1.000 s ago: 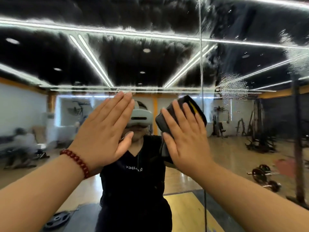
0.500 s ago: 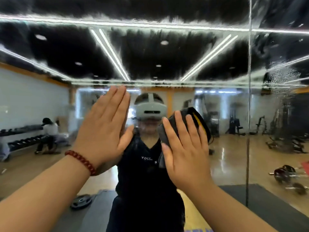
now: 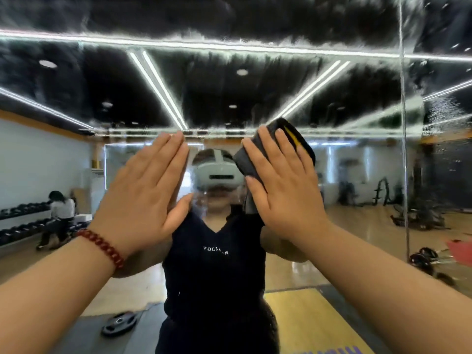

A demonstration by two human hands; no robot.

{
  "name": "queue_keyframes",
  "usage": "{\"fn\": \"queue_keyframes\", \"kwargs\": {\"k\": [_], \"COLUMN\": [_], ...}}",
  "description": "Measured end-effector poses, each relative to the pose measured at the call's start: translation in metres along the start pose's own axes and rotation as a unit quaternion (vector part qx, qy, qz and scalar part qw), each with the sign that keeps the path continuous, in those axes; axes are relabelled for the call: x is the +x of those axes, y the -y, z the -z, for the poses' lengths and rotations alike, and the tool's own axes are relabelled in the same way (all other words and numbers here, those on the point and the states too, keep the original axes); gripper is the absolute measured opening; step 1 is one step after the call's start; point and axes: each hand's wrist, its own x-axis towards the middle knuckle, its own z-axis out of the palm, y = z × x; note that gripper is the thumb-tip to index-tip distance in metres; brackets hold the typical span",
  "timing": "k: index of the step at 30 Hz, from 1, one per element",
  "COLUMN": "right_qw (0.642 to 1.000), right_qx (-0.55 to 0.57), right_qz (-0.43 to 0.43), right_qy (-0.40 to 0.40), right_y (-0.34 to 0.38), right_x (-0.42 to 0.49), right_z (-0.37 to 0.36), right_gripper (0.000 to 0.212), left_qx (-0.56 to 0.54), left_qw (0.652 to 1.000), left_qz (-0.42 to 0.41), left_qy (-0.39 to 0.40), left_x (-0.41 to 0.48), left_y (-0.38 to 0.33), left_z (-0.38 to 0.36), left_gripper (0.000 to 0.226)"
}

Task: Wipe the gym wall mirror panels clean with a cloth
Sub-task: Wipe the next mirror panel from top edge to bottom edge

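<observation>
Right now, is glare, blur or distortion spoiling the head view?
Head view: wide-angle bending at the edges; reflected ceiling light strips glare and smear through wet streaks on the mirror; right hand and dark cloth stay sharp.

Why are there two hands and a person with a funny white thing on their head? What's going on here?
The picture comes from a camera worn on a person's head, so you see their own arms reaching forward. They stand before a big wall mirror, and the person in front is only their reflection; the white thing is the headset holding the camera. The left hand, with a red bead bracelet, is held up flat at the glass. The right hand presses a dark cloth with a yellow stripe flat against the mirror to wipe it. The wet streaks higher up are on the glass. The gym room behind is reflected too.
</observation>
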Motion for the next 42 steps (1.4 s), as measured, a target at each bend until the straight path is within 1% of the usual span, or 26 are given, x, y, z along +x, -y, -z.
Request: {"fn": "queue_keyframes", "kwargs": {"k": [1,4,6,7,9,11,13,14,15,17,18,19,20,22,24,26,27,29,31,32,33,36,38,39,40,42], "right_qw": [1.000,0.989,0.987,0.992,0.999,0.990,0.978,0.979,0.987,1.000,0.997,0.993,0.994,0.998,0.980,0.972,0.979,0.998,0.995,0.991,0.992,0.993,0.981,0.983,0.991,0.999], "right_qx": [0.000,0.006,-0.008,-0.011,-0.022,-0.033,-0.040,-0.044,-0.040,-0.015,-0.004,0.000,0.000,-0.025,-0.050,-0.054,-0.049,-0.027,-0.005,0.002,0.006,0.001,-0.014,-0.017,-0.014,-0.012], "right_qz": [-0.017,-0.147,-0.159,-0.120,0.009,0.135,0.201,0.196,0.152,0.001,-0.072,-0.110,-0.097,0.054,0.194,0.229,0.198,0.057,-0.088,-0.118,-0.103,0.110,0.193,0.183,0.136,-0.023], "right_qy": [-0.002,-0.027,-0.035,-0.035,-0.021,0.010,0.037,0.029,0.013,-0.026,-0.037,-0.048,-0.058,-0.037,0.010,0.021,0.011,-0.013,-0.040,-0.060,-0.070,-0.032,0.015,0.018,0.003,-0.029], "right_y": [-0.005,-0.024,-0.016,-0.004,0.027,0.045,0.036,0.027,0.017,0.002,0.004,0.014,0.030,0.063,0.069,0.050,0.039,0.022,0.033,0.049,0.070,0.118,0.116,0.104,0.091,0.065], "right_x": [0.015,0.077,0.095,0.091,0.064,0.033,0.032,0.042,0.056,0.089,0.100,0.103,0.101,0.083,0.071,0.082,0.090,0.105,0.114,0.114,0.111,0.086,0.080,0.088,0.101,0.133], "right_z": [0.004,0.019,0.021,0.017,0.005,-0.003,0.000,0.003,0.007,0.016,0.017,0.015,0.011,0.000,-0.004,0.003,0.007,0.016,0.015,0.011,0.006,-0.010,-0.008,-0.004,0.000,0.012], "right_gripper": [0.058,0.063,0.063,0.062,0.061,0.060,0.059,0.058,0.059,0.061,0.062,0.062,0.062,0.061,0.059,0.058,0.059,0.061,0.063,0.063,0.063,0.060,0.058,0.059,0.061,0.064], "left_qx": [0.003,0.010,0.017,0.021,0.020,0.015,0.015,0.016,0.020,0.028,0.028,0.027,0.028,0.031,0.029,0.027,0.027,0.028,0.031,0.032,0.032,0.023,0.014,0.012,0.013,0.019], "left_qw": [1.000,0.999,0.999,0.999,0.999,1.000,1.000,1.000,1.000,0.999,0.999,0.999,0.999,0.999,0.999,0.999,0.999,0.999,0.999,0.999,0.999,0.999,0.999,0.999,0.999,0.999], "left_qz": [0.007,0.031,0.032,0.028,0.021,0.012,0.004,0.004,0.006,0.012,0.014,0.016,0.016,0.008,0.000,-0.005,-0.002,0.010,0.022,0.025,0.028,0.025,0.025,0.029,0.035,0.048], "left_qy": [0.000,-0.007,-0.009,-0.010,-0.014,-0.017,-0.018,-0.018,-0.016,-0.013,-0.011,-0.009,-0.008,-0.015,-0.018,-0.019,-0.022,-0.027,-0.025,-0.023,-0.024,-0.028,-0.021,-0.017,-0.015,-0.011], "left_x": [-0.002,-0.008,-0.011,-0.012,-0.012,-0.014,-0.017,-0.019,-0.019,-0.020,-0.020,-0.020,-0.020,-0.020,-0.021,-0.022,-0.022,-0.020,-0.018,-0.018,-0.018,-0.019,-0.022,-0.024,-0.027,-0.034], "left_y": [0.007,0.032,0.046,0.049,0.051,0.051,0.057,0.062,0.069,0.082,0.087,0.090,0.092,0.092,0.093,0.100,0.105,0.117,0.125,0.127,0.127,0.125,0.129,0.133,0.138,0.148], "left_z": [0.002,0.008,0.009,0.008,0.006,0.005,0.008,0.011,0.014,0.018,0.019,0.018,0.018,0.017,0.017,0.020,0.023,0.027,0.028,0.027,0.025,0.024,0.027,0.029,0.032,0.036], "left_gripper": [0.076,0.077,0.076,0.076,0.075,0.076,0.077,0.077,0.078,0.078,0.078,0.078,0.077,0.077,0.076,0.077,0.077,0.078,0.079,0.078,0.078,0.077,0.078,0.079,0.079,0.081]}}
